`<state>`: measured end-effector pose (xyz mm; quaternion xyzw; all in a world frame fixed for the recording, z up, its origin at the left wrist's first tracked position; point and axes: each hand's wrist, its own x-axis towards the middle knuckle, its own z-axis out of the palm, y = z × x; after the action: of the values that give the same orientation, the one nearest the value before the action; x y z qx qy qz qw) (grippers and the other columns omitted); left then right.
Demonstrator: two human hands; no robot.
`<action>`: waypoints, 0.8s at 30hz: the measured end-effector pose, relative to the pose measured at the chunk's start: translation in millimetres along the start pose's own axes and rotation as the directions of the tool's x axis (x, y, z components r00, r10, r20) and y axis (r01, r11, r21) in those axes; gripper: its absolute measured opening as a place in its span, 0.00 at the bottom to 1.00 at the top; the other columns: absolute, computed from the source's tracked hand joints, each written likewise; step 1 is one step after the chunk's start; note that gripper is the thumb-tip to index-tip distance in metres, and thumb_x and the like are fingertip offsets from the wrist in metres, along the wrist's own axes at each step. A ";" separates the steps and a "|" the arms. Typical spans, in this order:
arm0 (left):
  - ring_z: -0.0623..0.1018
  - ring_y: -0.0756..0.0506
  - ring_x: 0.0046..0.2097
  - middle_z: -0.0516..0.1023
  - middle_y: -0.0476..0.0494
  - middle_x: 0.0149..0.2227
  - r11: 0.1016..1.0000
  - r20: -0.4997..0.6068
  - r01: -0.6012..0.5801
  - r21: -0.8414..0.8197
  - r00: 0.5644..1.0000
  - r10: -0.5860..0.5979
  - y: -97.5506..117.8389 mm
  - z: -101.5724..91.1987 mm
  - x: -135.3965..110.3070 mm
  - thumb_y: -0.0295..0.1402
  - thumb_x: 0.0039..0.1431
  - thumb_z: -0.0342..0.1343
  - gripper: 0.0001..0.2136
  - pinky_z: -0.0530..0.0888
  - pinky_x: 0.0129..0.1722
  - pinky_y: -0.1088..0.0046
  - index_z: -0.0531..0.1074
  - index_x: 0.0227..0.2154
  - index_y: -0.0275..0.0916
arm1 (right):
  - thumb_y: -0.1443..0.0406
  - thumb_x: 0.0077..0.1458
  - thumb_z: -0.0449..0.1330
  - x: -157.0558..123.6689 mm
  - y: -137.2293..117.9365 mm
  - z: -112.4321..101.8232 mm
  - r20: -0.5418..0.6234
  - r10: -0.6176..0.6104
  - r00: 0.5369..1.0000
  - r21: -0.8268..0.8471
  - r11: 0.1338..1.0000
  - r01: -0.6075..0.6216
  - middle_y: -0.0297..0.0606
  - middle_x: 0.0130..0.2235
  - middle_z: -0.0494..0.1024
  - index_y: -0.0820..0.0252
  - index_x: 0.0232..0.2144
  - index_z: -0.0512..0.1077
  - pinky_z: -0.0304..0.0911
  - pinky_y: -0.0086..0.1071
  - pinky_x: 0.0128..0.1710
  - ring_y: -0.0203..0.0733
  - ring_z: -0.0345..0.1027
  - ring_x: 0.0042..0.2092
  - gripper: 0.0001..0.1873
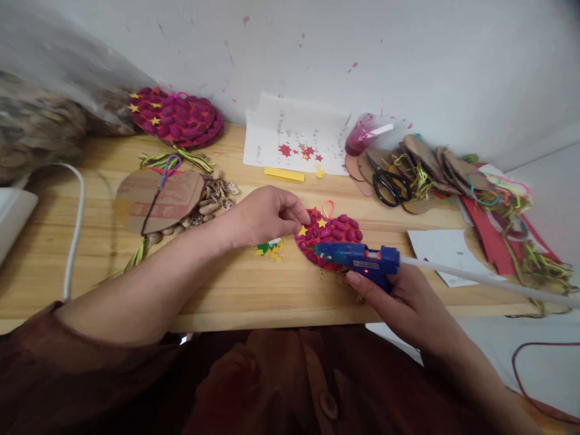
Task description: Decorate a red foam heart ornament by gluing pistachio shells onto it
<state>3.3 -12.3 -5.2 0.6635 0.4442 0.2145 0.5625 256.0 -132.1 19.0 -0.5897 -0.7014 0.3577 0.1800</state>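
My left hand [267, 214] rests on the wooden table [254, 290], fingers pinched at the left edge of a round ornament [338, 228] covered in magenta shells with yellow stars and a pink loop. What the fingertips pinch is too small to name. My right hand [401, 299] grips a blue glue gun [362, 258] with a white glue stick out its back; the nozzle points left over the ornament's lower edge. Yellow and green scraps [270, 248] lie just below my left hand.
A stack of finished magenta ornaments [179, 118] sits at the back left, with a cardboard disc [156, 199] and loose shells [212, 202] beside it. Paper with red stars [294, 142], a pink cup [362, 133], black scissors [389, 184], cardboard discs and coloured cords fill the right. A white cable [75, 229] crosses the left.
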 end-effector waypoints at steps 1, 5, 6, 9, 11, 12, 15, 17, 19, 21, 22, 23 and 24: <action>0.77 0.50 0.30 0.83 0.47 0.30 1.000 0.008 0.000 0.011 1.000 0.000 0.4 -0.3 -0.5 0.25 0.48 0.63 0.07 0.72 0.33 0.74 0.81 0.32 0.37 | 0.54 0.65 0.60 0.0 1.1 -0.1 0.010 0.002 1.000 0.014 1.000 -0.002 0.34 0.34 0.80 0.55 0.35 0.77 0.66 0.35 0.36 0.44 0.73 0.36 0.13; 0.75 0.51 0.29 0.82 0.48 0.28 0.999 0.027 0.002 0.045 1.000 -0.003 3.4 -0.9 -2.9 0.26 0.47 0.62 0.07 0.71 0.31 0.76 0.81 0.32 0.36 | 0.53 0.64 0.62 1.9 10.4 0.9 -0.014 0.046 0.999 0.153 0.987 -0.043 0.36 0.36 0.82 0.55 0.35 0.80 0.68 0.35 0.37 0.45 0.74 0.37 0.14; 0.75 0.51 0.29 0.81 0.49 0.27 0.999 0.030 0.002 0.047 1.000 -0.004 4.2 -1.0 -3.4 0.26 0.47 0.62 0.07 0.70 0.31 0.76 0.81 0.31 0.36 | 0.52 0.63 0.63 2.8 13.6 1.3 -0.036 0.085 0.996 0.211 0.975 -0.076 0.37 0.35 0.82 0.55 0.34 0.80 0.67 0.35 0.34 0.44 0.74 0.36 0.15; 0.73 0.52 0.27 0.80 0.50 0.26 0.999 0.050 0.013 0.044 0.999 -0.015 5.3 -1.2 -4.2 0.26 0.47 0.61 0.06 0.69 0.30 0.77 0.80 0.30 0.36 | 0.48 0.61 0.63 6.8 22.8 3.0 -0.052 0.219 0.974 0.446 0.878 -0.174 0.38 0.31 0.81 0.56 0.31 0.80 0.61 0.32 0.24 0.38 0.67 0.25 0.19; 0.73 0.52 0.27 0.79 0.50 0.26 0.999 0.074 0.024 0.036 0.997 -0.027 5.1 -1.4 -4.1 0.26 0.47 0.61 0.06 0.68 0.29 0.77 0.79 0.30 0.36 | 0.47 0.59 0.65 9.9 28.3 4.2 -0.035 0.254 0.967 0.592 0.784 -0.185 0.38 0.30 0.80 0.56 0.30 0.78 0.57 0.31 0.20 0.35 0.63 0.21 0.19; 0.73 0.52 0.27 0.79 0.50 0.26 0.999 0.088 0.028 0.031 0.996 -0.031 4.8 -1.6 -4.0 0.26 0.46 0.61 0.06 0.68 0.29 0.77 0.79 0.30 0.36 | 0.47 0.58 0.66 11.4 30.8 4.8 -0.030 0.255 0.966 0.643 0.745 -0.176 0.38 0.30 0.81 0.55 0.30 0.78 0.56 0.31 0.20 0.35 0.63 0.21 0.19; 0.73 0.52 0.28 0.79 0.50 0.26 1.000 0.113 0.030 0.008 0.993 -0.031 4.1 -1.9 -3.7 0.27 0.46 0.61 0.06 0.68 0.30 0.77 0.79 0.30 0.36 | 0.49 0.57 0.67 15.3 37.4 6.4 -0.042 0.252 0.967 0.718 0.681 -0.146 0.38 0.31 0.81 0.55 0.31 0.79 0.57 0.29 0.19 0.34 0.64 0.22 0.17; 0.73 0.52 0.28 0.79 0.50 0.27 0.999 0.122 0.042 -0.011 0.992 -0.040 4.2 -1.7 -3.8 0.27 0.46 0.61 0.06 0.69 0.30 0.77 0.79 0.30 0.37 | 0.50 0.58 0.67 17.1 40.5 7.1 -0.056 0.254 0.966 0.742 0.658 -0.130 0.38 0.30 0.80 0.56 0.31 0.79 0.58 0.28 0.19 0.33 0.64 0.22 0.16; 0.73 0.52 0.27 0.78 0.50 0.26 0.997 0.136 0.074 -0.033 0.988 -0.068 5.0 -0.8 -3.8 0.27 0.46 0.61 0.06 0.69 0.29 0.76 0.78 0.30 0.37 | 0.51 0.57 0.68 18.2 42.1 7.1 -0.066 0.256 0.964 0.766 0.632 -0.115 0.39 0.31 0.80 0.56 0.30 0.80 0.59 0.27 0.19 0.35 0.67 0.24 0.16; 0.73 0.52 0.27 0.77 0.51 0.25 0.992 0.144 0.113 -0.057 0.984 -0.104 6.1 0.5 -3.7 0.26 0.46 0.61 0.06 0.70 0.29 0.76 0.78 0.30 0.37 | 0.51 0.55 0.69 18.6 42.8 6.4 -0.070 0.253 0.965 0.792 0.602 -0.100 0.41 0.34 0.80 0.57 0.29 0.80 0.59 0.27 0.18 0.37 0.71 0.27 0.16; 0.74 0.52 0.27 0.77 0.51 0.25 0.989 0.144 0.129 -0.068 0.983 -0.118 6.6 1.1 -3.6 0.26 0.46 0.61 0.05 0.71 0.30 0.76 0.77 0.29 0.37 | 0.51 0.54 0.69 18.7 43.1 5.8 -0.067 0.247 0.967 0.804 0.586 -0.095 0.41 0.35 0.80 0.57 0.28 0.79 0.59 0.26 0.18 0.38 0.72 0.28 0.16; 0.74 0.51 0.27 0.77 0.51 0.25 0.987 0.142 0.140 -0.077 0.981 -0.128 6.9 1.7 -3.4 0.26 0.46 0.61 0.05 0.71 0.30 0.75 0.77 0.29 0.37 | 0.50 0.54 0.69 18.6 43.5 5.1 -0.063 0.241 0.968 0.815 0.572 -0.089 0.42 0.36 0.80 0.57 0.28 0.79 0.60 0.26 0.18 0.38 0.72 0.29 0.17; 0.74 0.51 0.27 0.77 0.50 0.25 0.985 0.142 0.148 -0.083 0.981 -0.136 7.0 2.0 -3.2 0.26 0.46 0.61 0.04 0.72 0.31 0.75 0.77 0.29 0.37 | 0.50 0.54 0.69 18.5 44.0 4.5 -0.063 0.235 0.970 0.826 0.558 -0.082 0.42 0.37 0.80 0.58 0.27 0.79 0.60 0.26 0.17 0.38 0.71 0.29 0.17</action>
<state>5.7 -15.9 1.5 0.6161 0.4406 0.1487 0.6357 279.3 -113.5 -18.6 -0.5282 -0.3832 0.6051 0.4561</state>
